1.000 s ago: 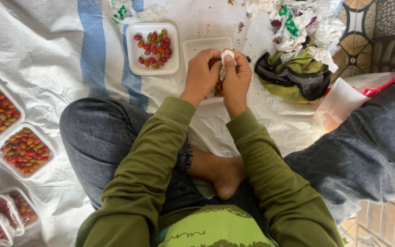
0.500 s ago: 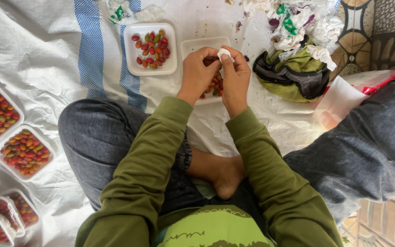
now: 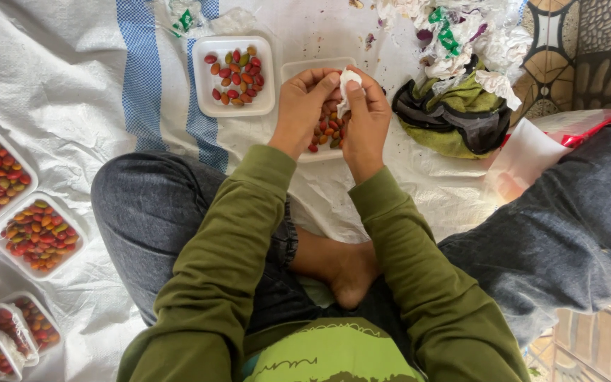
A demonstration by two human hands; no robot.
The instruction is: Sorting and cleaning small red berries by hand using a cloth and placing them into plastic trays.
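1. While you sit cross-legged on the white woven sheet [image 3: 72, 92], both of your hands meet over the near white tray [image 3: 304, 154] of small red, green and orange fruits straight ahead of you.
2. Your right hand [image 3: 363, 122] pinches a small white scrap of tissue [image 3: 348, 86] between thumb and fingertips; the fingers are curled closed around it.
3. Your left hand [image 3: 302, 106] touches the same scrap from the other side, fingers bent inward and nearly closed; whether a fruit sits inside the scrap, you cannot tell.
4. That scrap stands roughly upright, its long axis pointing away from you, and it lies just above the tray's far half.
5. Your right hand has the firmer hold and is nearer the scrap; the left only meets its edge.
6. A second tray [image 3: 266, 106] of fruits lies just left of your left hand, touching the first tray, and a pile of crumpled wrappers on a green cloth [image 3: 454, 134] sits near your right.
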